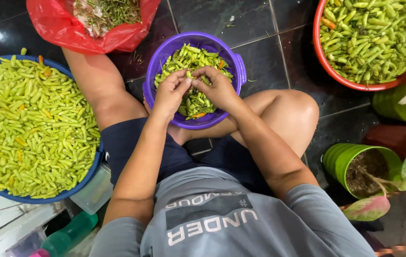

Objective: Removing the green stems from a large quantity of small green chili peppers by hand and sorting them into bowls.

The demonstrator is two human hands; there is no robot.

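Forearms converge; left hand [170, 93], right hand [218, 87] pinching chili [189, 74] over purple tub [237, 66]

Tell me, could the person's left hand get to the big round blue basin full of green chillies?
Probably yes: the blue basin sits open beside the left knee, nothing covering it, though the left hand is busy over the purple bowl.

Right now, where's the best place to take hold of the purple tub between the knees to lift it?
Probably by the side handle on the purple tub, the small lug jutting from its rim on the right; come from that right side. The left hand and right hand hover over the green chillies, so the near rim is blocked. A matching lug on the left is not visible.
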